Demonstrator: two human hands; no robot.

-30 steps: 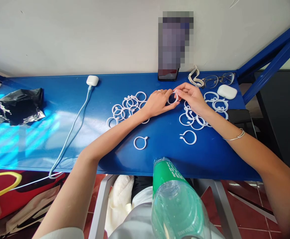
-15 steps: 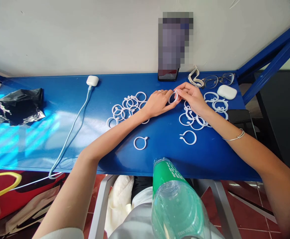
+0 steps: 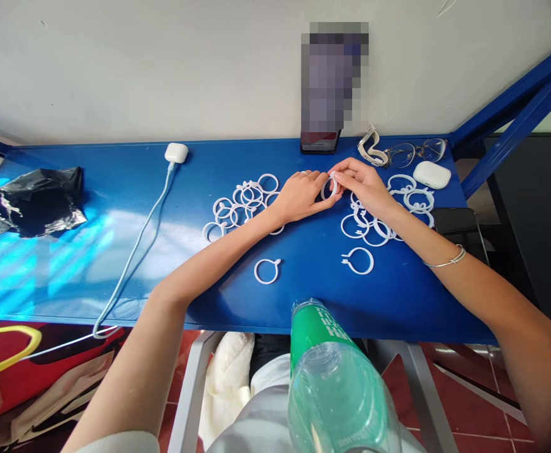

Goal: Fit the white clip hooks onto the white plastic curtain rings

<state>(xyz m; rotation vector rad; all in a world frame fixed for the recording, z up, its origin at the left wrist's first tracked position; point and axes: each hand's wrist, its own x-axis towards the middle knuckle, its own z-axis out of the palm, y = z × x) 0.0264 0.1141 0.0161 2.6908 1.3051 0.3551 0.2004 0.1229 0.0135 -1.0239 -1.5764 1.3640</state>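
A white plastic ring with a small clasp (image 3: 335,187) stands nearly upright between my two hands, above the blue table. My left hand (image 3: 298,196) reaches from the left, its fingers closed around the ring's lower and left side. On the upper right of the ring, the thumb and fingers of my right hand (image 3: 364,186) pinch near the clasp. Several similar rings (image 3: 233,216) lie in a heap by my left wrist, and more rings (image 3: 374,244) lie under my right wrist. Nearer to me are a single closed ring (image 3: 256,271) and an open ring (image 3: 372,261).
A phone (image 3: 320,143) leans on the wall. Eyeglasses (image 3: 402,155), a white strap (image 3: 373,154), an earbud case (image 3: 431,175) and a dark phone (image 3: 459,228) lie right. Left are a charger cable (image 3: 145,229) and black bag (image 3: 60,182). A green-labelled bottle (image 3: 341,390) stands close before me.
The ring between my hands has turned slightly, and my right fingertips have shifted a little on it. Everything on the table stays where it was.
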